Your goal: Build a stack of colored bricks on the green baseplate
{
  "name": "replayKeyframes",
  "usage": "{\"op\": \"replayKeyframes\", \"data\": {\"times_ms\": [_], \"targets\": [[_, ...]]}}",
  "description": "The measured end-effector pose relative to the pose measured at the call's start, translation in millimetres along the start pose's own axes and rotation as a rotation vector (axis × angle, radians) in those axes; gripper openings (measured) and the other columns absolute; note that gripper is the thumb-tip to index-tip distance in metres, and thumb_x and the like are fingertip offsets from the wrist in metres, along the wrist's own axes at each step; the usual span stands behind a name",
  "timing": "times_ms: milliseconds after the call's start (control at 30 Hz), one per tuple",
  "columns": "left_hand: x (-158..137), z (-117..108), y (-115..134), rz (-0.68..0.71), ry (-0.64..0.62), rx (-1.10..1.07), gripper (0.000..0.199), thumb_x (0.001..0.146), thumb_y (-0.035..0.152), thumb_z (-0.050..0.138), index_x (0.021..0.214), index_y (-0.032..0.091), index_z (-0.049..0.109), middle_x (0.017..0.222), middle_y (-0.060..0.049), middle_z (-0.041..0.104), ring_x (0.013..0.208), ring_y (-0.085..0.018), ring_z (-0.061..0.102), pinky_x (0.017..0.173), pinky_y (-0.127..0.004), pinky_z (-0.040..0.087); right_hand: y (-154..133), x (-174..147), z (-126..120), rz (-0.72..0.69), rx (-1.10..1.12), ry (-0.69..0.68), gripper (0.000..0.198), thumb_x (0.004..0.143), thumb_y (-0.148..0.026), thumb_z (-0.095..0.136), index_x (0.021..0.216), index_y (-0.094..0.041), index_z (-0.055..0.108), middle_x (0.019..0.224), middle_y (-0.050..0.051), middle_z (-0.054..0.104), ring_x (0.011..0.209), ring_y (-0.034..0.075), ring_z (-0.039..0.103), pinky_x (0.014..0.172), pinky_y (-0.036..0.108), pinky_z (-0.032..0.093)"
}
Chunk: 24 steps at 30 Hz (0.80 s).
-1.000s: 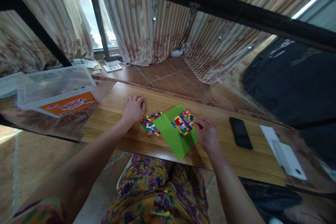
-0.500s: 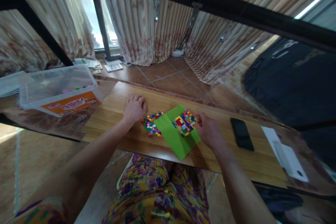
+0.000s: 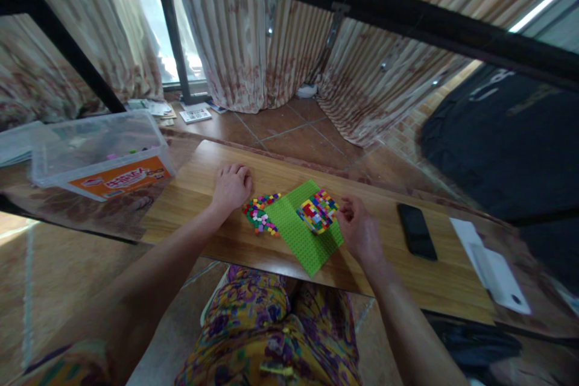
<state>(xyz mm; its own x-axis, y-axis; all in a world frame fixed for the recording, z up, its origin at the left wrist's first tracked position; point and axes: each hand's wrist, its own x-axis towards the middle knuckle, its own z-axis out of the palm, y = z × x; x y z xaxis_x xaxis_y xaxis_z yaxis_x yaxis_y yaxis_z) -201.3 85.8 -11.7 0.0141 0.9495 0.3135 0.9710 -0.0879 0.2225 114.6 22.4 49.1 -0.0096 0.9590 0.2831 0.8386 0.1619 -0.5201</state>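
My left hand (image 3: pixel 232 186) lies on the wooden table with its fingers loosely bent and nothing seen in it. Close by, a pile of small coloured building bricks (image 3: pixel 261 217) is spread beside the left corner of a green baseplate (image 3: pixel 305 253). On that plate sits a patch of many-coloured bricks (image 3: pixel 318 212) pressed together in a block. At the plate's right edge, my right hand (image 3: pixel 359 226) has thumb and fingers pinched together next to the patch. Whatever they hold, if anything, is too small to make out.
A black phone (image 3: pixel 417 231) lies right of my right hand, with a white object (image 3: pixel 497 274) farther right. Left of the wooden table (image 3: pixel 176 211) stands a clear plastic box (image 3: pixel 102 154) with an orange label. Curtains (image 3: pixel 235 42) hang behind.
My right hand has shifted very slightly, its fingers still pinched beside the brick patch. The left hand, the loose bricks and the baseplate look unmoved.
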Motion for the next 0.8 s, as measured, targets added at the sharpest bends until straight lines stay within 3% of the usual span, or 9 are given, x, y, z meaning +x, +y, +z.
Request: {"op": "replayKeyframes", "data": {"times_ms": [200, 600, 800], "targets": [[0.2, -0.4, 0.3, 0.009, 0.022, 0.0, 0.03, 0.091, 0.029, 0.042, 0.112, 0.02, 0.062, 0.122, -0.01, 0.063, 0.111, -0.031, 0.053, 0.097, -0.046, 0.037, -0.2, -2.9, 2.3, -0.005, -0.005, 0.029, 0.033, 0.08, -0.025, 0.049, 0.11, -0.015, 0.058, 0.081, 0.008, 0.069, 0.068, 0.018, 0.062, 0.065, 0.031, 0.046], [0.0, 0.4, 0.1, 0.006, 0.011, 0.007, 0.032, 0.091, 0.029, 0.042, 0.114, 0.02, 0.062, 0.123, -0.011, 0.062, 0.113, -0.03, 0.053, 0.097, -0.045, 0.037, -3.7, 17.5, -10.0, -0.105, -0.184, -0.181, 0.04, 0.074, -0.013, 0.05, 0.114, -0.015, 0.055, 0.075, 0.004, 0.066, 0.065, 0.019, 0.06, 0.061, 0.028, 0.04], [-0.4, 0.7, 0.4, 0.018, 0.027, 0.006, 0.031, 0.092, 0.029, 0.041, 0.112, 0.018, 0.062, 0.122, -0.011, 0.062, 0.112, -0.03, 0.052, 0.095, -0.045, 0.038, -5.0, 15.6, -10.4, -0.101, -0.213, -0.136, 0.037, 0.076, -0.014, 0.048, 0.113, -0.015, 0.056, 0.076, 0.005, 0.067, 0.066, 0.019, 0.061, 0.061, 0.029, 0.042]]}}
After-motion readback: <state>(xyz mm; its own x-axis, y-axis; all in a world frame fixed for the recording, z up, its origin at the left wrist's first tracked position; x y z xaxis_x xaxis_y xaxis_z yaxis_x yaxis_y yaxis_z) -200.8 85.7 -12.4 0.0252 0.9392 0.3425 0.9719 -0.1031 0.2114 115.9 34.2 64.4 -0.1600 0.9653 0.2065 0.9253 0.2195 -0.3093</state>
